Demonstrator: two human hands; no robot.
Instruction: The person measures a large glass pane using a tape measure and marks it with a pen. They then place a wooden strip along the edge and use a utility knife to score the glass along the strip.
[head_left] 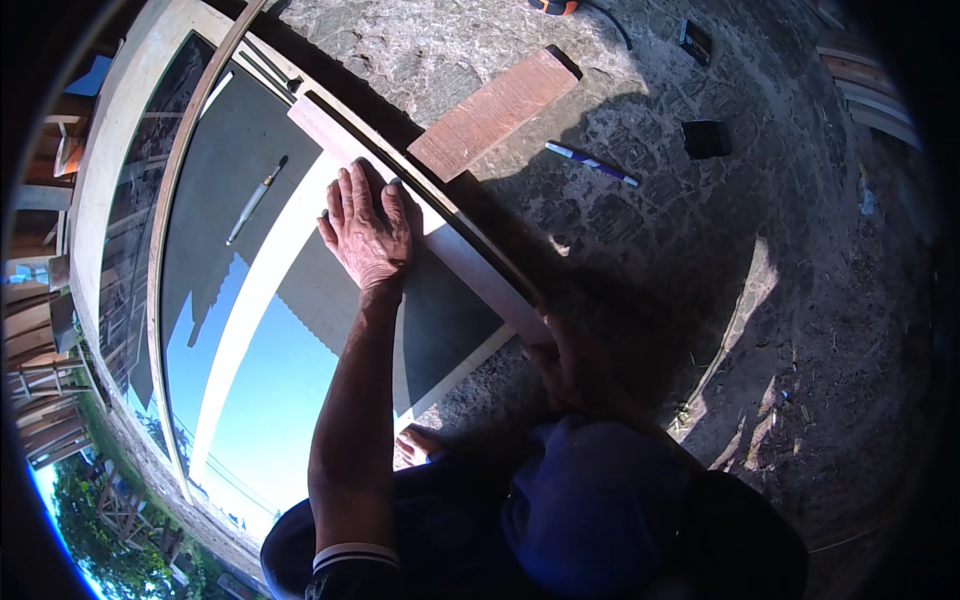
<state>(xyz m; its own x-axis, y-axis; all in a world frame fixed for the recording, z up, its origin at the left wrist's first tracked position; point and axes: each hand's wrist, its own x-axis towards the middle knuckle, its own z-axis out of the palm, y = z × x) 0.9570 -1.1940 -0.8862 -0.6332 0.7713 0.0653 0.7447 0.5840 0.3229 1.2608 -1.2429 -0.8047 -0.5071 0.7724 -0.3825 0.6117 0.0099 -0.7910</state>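
Observation:
A large reflective glass sheet point(250, 330) lies before me, mirroring blue sky and a roof edge. Across its right side runs a flat, pale wooden strip point(475, 265), slanting from upper left to lower right. My left hand point(368, 228) rests palm down on the glass and the strip, fingers stretched out and holding nothing. At the strip's lower end my right hand point(570, 370) is in deep shadow, its fingers closed around that end as far as they show. A slim tool with a dark head, like a glass cutter point(256, 204), lies on the glass left of my left hand.
A reddish wooden board point(495, 115) lies on the rough ground beyond the strip. Right of it are a blue-and-white pen point(592, 164) and a black box-like piece point(706, 139). An orange-and-black object point(553, 6) shows at the top edge. Long thin wood point(172, 190) crosses the left side.

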